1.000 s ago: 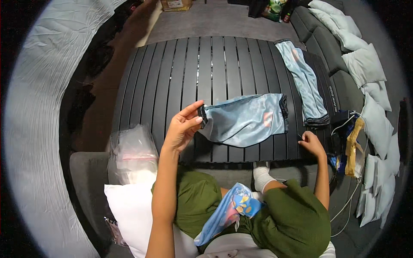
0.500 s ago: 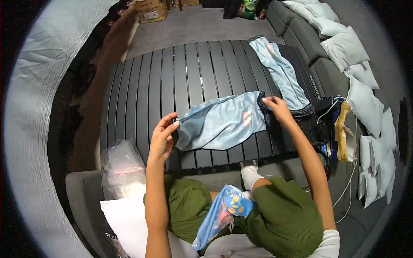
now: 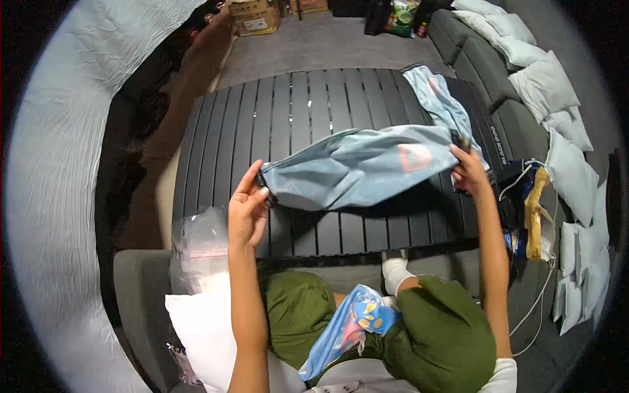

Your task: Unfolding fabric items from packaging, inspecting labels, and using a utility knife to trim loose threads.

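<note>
The held cloth spans between the left hand and right hand, above the table; 1 other cloth lies on its right side. Plastic bags: near left. Cushions: right. Boxes: far left.

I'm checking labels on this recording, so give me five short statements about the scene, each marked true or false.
1. The left hand and right hand hold opposite ends of the light-blue cloth. True.
2. The cloth in the hands is dark green all over. False: it is light blue, with a pinkish patch toward its right end.
3. A second light-blue cloth lies toward the right side of the table. True.
4. The table's top is one smooth white sheet. False: it is made of dark slats.
5. A blue cloth with a colourful print lies on the person's lap. True.
</note>
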Motion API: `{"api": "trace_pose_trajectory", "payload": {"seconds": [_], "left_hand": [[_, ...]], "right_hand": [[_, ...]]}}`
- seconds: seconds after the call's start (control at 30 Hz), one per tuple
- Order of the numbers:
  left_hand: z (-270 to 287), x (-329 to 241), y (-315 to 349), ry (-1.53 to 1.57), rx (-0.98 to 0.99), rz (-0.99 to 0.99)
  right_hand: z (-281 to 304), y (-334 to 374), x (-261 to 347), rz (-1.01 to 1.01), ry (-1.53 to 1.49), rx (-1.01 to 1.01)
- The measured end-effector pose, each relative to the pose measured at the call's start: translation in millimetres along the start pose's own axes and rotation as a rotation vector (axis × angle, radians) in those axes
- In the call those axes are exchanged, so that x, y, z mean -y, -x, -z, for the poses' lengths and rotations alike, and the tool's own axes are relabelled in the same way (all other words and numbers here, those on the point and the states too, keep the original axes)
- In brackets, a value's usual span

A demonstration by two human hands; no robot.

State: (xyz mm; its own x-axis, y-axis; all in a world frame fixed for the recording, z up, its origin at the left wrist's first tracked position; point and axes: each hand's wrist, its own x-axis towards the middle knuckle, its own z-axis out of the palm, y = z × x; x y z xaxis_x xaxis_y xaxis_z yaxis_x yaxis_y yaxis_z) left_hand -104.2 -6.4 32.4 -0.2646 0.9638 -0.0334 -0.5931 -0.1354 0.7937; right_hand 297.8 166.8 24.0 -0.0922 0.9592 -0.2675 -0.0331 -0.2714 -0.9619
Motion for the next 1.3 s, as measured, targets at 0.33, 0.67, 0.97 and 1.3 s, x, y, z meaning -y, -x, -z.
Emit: {"api": "trace_pose_trajectory", "payload": {"seconds": [0.33, 0.67, 0.97, 1.3], "left_hand": [[-51, 37, 30, 0.061, 0.159, 0.255], [-65, 65, 44, -0.012, 0.311, 0.351], [-66, 61, 50, 0.004, 0.375, 0.381], [-63, 57, 49, 0.034, 0.388, 0.365]], "right_hand": [[2, 6, -5, 0.263, 0.765, 0.002], [-116, 106, -6, 0.811, 0.623, 0.558], [-125, 110, -9, 1.159, 1.053, 0.614], [-108, 73, -27, 0.587, 0.729, 0.295]]}}
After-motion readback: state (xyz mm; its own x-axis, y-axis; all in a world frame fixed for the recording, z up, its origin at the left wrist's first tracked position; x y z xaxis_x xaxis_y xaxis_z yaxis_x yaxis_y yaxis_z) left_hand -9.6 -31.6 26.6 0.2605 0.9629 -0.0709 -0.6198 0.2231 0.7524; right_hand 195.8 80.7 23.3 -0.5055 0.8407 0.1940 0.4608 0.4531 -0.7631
